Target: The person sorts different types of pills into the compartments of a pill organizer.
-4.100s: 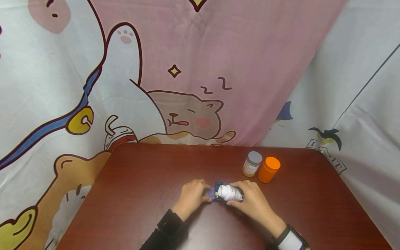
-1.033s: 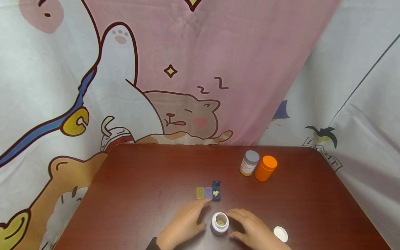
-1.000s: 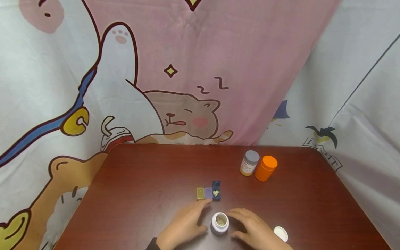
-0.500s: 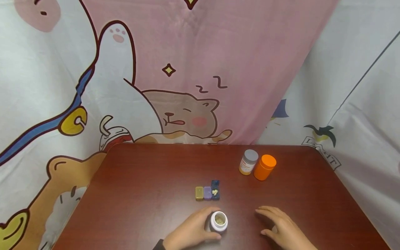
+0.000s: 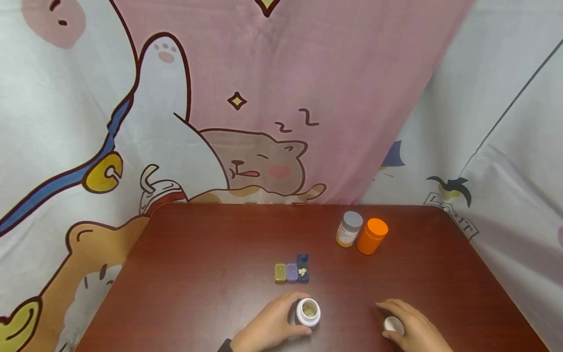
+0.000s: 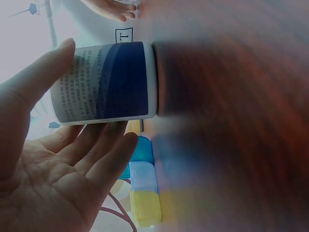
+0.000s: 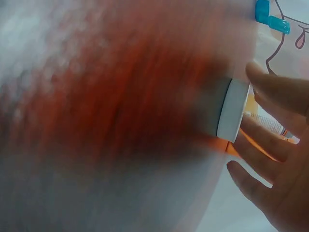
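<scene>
My left hand holds an uncapped white pill bottle upright on the table, thumb on its near side and fingers behind. Pale tablets show through the bottle's mouth. In the left wrist view the bottle has a dark blue band and small print. On the right, my right hand is around a white screw cap lying on the table. The right wrist view has the thumb and fingers spread to either side of the cap.
Beyond the bottle is a small pill box with yellow, purple and dark blue compartments; the blue lid is up, with pale tablets inside. A grey-capped jar and an orange bottle stand farther back. A printed curtain hangs behind the table.
The bottle, earlier tipped over the pill box, now stands upright. My left hand has closed round it. My right hand has moved right, away from the bottle, to the cap.
</scene>
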Tool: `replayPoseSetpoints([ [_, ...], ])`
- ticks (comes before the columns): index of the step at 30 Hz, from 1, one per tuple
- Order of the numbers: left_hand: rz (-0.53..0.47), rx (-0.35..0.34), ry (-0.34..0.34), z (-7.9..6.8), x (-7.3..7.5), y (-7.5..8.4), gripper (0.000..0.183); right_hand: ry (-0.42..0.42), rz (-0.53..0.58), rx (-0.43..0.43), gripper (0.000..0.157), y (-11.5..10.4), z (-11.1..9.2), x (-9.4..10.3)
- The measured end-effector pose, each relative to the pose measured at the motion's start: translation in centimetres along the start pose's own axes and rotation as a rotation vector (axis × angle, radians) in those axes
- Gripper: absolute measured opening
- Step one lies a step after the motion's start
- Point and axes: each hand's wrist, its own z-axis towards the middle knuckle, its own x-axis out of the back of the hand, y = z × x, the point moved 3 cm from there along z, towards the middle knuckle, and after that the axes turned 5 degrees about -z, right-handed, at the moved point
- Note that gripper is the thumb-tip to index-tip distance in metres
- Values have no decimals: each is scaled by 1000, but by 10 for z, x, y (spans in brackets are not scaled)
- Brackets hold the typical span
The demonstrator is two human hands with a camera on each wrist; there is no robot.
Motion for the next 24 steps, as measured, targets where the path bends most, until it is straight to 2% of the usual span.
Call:
replayPoseSetpoints([
  [5,4,-7,4,0,0,1,56,58,-75,91,60,8,-7,0],
  [13,-9,-6,-3,0,0,1,56,-3,-57,44,48,16,-12,1],
  [19,-3,-29,-2,0,0,0,58,36,-51,78,47,6,-8,2],
  [24,2,-18,-5,0,0,-1,57,73,-67,52,41,-10,0,-1],
])
